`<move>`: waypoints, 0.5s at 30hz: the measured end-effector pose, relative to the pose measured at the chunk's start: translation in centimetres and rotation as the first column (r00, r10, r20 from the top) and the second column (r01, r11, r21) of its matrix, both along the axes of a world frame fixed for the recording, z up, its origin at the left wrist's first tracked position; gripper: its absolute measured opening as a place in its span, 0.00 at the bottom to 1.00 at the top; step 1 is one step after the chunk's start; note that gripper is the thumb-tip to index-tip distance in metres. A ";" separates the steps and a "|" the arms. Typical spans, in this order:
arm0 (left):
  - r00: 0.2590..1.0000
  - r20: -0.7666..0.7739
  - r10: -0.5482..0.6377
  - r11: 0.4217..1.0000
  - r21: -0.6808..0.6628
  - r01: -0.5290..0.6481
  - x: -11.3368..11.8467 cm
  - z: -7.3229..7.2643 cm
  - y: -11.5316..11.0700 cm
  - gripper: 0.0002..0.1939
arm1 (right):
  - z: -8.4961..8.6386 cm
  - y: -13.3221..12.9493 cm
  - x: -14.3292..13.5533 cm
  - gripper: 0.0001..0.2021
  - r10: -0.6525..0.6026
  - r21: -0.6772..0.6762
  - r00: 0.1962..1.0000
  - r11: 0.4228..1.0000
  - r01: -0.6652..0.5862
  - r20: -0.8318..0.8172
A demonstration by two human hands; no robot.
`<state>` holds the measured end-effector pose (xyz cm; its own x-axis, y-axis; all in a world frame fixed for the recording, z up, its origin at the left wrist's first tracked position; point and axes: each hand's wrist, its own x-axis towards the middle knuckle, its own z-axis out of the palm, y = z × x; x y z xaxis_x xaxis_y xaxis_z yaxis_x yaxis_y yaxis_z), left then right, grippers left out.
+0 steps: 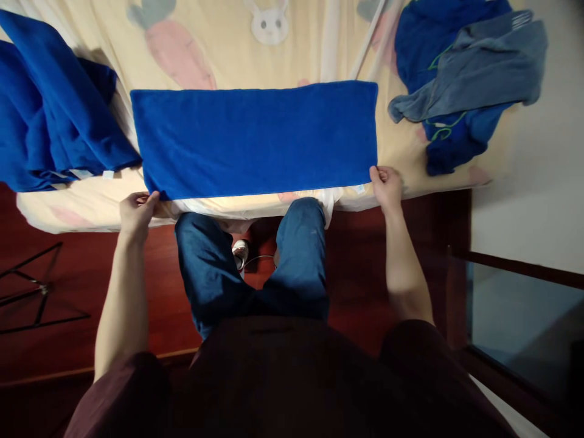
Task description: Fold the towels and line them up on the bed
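Blue cloth pile [59, 115] at left on patterned sheet [274, 67]; left hand [139, 213], fingers pinching near corner of blue towel [260, 140]; towel spread flat across sheet, before knees; right hand [387, 185], fingers gripping its other near corner; grey-blue garment [483, 73] atop blue clothing [447, 140], far right.

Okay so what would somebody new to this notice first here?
Probably the bright blue towel laid flat across the middle of the bed, its near corners pinched by the left hand and the right hand. Next, the rumpled blue cloth at the left and the grey-blue cloth heaped on more blue at the right. Beyond the towel, a white rabbit face stands out on the pale yellow sheet.
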<state>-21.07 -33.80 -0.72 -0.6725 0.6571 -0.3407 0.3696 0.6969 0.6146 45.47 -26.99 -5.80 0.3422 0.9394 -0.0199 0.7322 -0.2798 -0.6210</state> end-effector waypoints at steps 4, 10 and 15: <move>0.965 0.249 0.078 0.994 0.053 -0.094 -0.3 0.6 0.5 0.17 | 0.0 0.9 0.2 0.23 0.012 -0.059 0.991 0.998 -0.020 -0.130; 0.964 0.253 0.078 0.991 0.083 -0.101 -1.3 0.6 0.4 0.14 | -0.2 1.1 0.4 0.24 -0.106 -0.050 0.954 0.994 0.096 -0.280; 0.993 0.066 0.101 0.992 0.064 -0.106 -1.8 -0.3 -0.5 0.07 | 0.2 -0.8 0.1 0.22 -0.080 -0.031 0.981 0.997 0.076 -0.174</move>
<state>-22.87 -34.29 -0.99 -0.7167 0.6079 -0.3417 0.2569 0.6857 0.6810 45.62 -27.83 -5.60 0.4035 0.9085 -0.1088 0.5880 -0.3485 -0.7299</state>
